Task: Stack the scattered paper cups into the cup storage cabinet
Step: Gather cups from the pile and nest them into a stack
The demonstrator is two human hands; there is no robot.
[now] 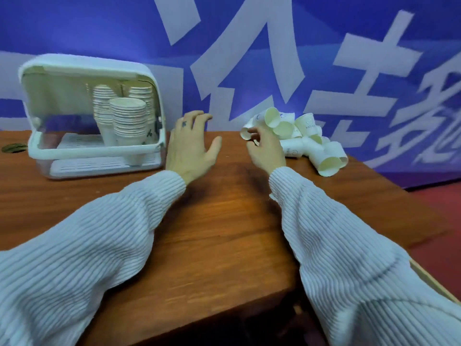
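At the far left of the wooden table [212, 221] lies a small dark object [13, 147], too blurred to identify. Beside it stands the white cup cabinet [92, 116], its front open, with three stacks of paper cups [128, 121] standing inside toward its right side on a slotted tray. Just right of the cabinet, the left hand [190, 146] is spread above the table with fingers straight and apart, holding nothing. Both arms wear ribbed white sleeves [99, 233]. Further right, the right hand [265, 148] has its fingers curled, pinching the rim of one paper cup [245, 132] lying on its side at the left edge of the loose pile. The pile of scattered cups [311, 143] lies on the table's far right part, cups tipped in different directions, near the blue banner [374, 71] with large white characters behind the table.
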